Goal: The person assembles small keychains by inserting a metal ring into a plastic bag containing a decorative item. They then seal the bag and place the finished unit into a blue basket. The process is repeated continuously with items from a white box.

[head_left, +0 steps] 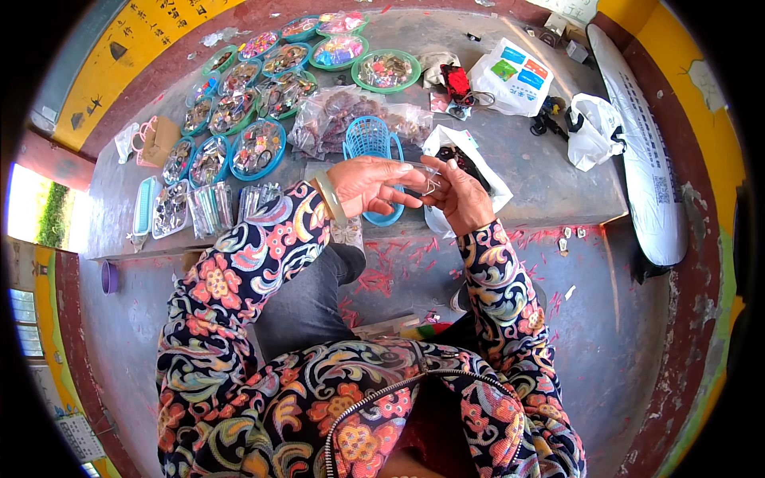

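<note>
Both hands meet in front of me around a small clear plastic bag (431,182) with something thin and pale in it, too small to name. My left hand (368,185), a pale bangle at its wrist, pinches the bag's left side between thumb and fingers. On the other side, my right hand (464,197) grips the bag with thumb and fingertips. Just beyond and below my hands stands a blue plastic basket (368,137), partly covered by them. A white bag (496,191) holding dark items lies behind my right hand.
Round trays of small trinkets (256,149) crowd the raised platform's left and back. Large clear bags of brownish-purple pieces (339,115) lie behind the basket. White plastic bags (514,77) sit at the back right, near a long silver wrapped board (641,151). Red scraps (378,271) litter the floor.
</note>
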`<state>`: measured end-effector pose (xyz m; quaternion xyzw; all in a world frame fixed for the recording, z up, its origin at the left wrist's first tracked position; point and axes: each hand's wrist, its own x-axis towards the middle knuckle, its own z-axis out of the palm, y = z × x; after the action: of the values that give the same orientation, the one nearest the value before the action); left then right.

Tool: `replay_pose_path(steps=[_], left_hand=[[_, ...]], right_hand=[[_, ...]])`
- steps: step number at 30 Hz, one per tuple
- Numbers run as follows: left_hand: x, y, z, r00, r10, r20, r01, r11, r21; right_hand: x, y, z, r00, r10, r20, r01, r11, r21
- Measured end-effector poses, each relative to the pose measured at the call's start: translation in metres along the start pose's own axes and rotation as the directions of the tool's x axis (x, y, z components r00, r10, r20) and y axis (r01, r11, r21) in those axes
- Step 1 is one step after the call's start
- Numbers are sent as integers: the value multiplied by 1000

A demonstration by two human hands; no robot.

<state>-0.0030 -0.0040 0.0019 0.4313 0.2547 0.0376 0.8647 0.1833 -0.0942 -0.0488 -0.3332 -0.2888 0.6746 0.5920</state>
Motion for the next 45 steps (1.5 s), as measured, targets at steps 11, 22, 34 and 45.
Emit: replay_pose_path(steps=[11, 22, 34, 45], left_hand=[[-1, 0, -2, 997, 76, 29, -77, 997, 24], [2, -1, 0, 994, 106, -8, -106, 994, 37], [1, -2, 2, 995, 100, -16, -98, 988, 119], [2, -2, 5, 992, 122, -41, -114, 980, 162]], right_hand=[[0, 1, -4, 999, 14, -47, -13, 1000, 21], [0, 6, -1, 915, -219, -339, 120, 950, -289], [5, 11, -8, 938, -117, -327, 109, 993, -45], [6, 10, -1, 906, -215, -364, 213, 976, -45]])
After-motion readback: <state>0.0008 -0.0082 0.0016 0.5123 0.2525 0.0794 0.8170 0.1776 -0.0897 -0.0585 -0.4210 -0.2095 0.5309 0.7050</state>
